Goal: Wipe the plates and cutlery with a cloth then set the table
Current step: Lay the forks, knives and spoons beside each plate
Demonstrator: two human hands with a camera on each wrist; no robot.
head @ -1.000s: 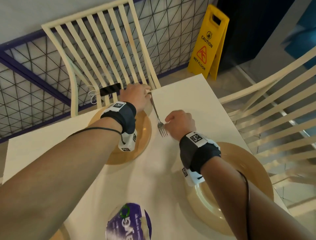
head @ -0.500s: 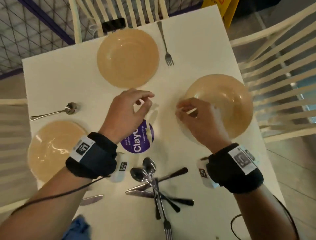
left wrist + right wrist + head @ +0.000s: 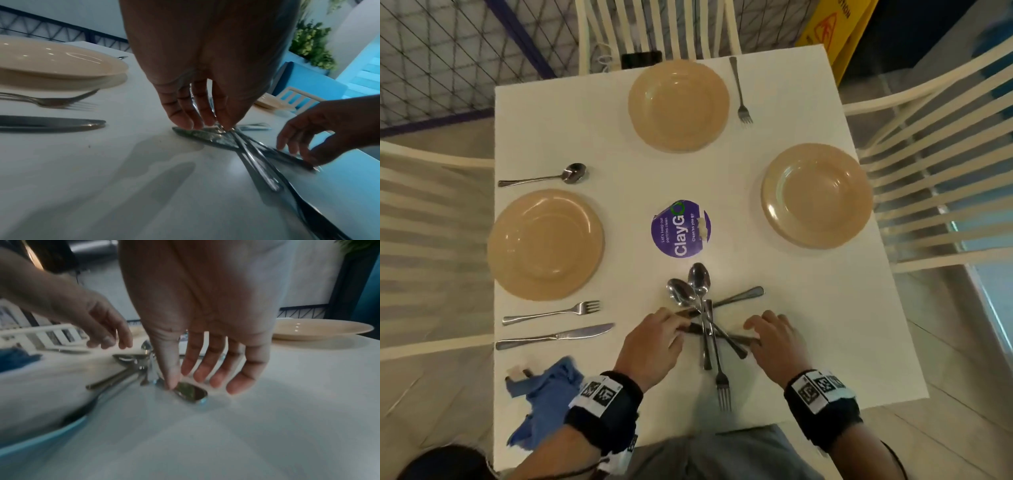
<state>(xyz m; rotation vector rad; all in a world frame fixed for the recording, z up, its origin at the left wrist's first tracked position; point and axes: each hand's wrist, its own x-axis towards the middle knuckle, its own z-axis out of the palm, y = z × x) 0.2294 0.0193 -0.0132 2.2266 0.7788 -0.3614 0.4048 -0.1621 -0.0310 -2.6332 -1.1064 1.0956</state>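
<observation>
A pile of crossed spoons, forks and knives (image 3: 705,308) lies near the front edge of the white table (image 3: 808,308). My left hand (image 3: 671,320) reaches down with its fingertips (image 3: 185,123) on the blade end of a knife (image 3: 201,134) in the pile. My right hand (image 3: 753,329) has its fingers spread, and its thumb (image 3: 170,382) touches the rounded handle end (image 3: 191,392) of that knife. Neither hand lifts anything. Three tan plates stand at the left (image 3: 544,246), far (image 3: 678,102) and right (image 3: 815,195). A crumpled blue cloth (image 3: 544,387) lies at the front left.
A fork (image 3: 551,311) and a knife (image 3: 554,337) lie by the left plate, and a spoon (image 3: 541,176) lies beyond it. Another fork (image 3: 739,89) lies right of the far plate. A purple sticker (image 3: 681,229) marks the table's middle. White slatted chairs (image 3: 935,178) stand around.
Both hands have come back from the fork by the far plate, passed over the purple sticker and dropped onto the cutlery pile. That fork now lies alone by the far plate.
</observation>
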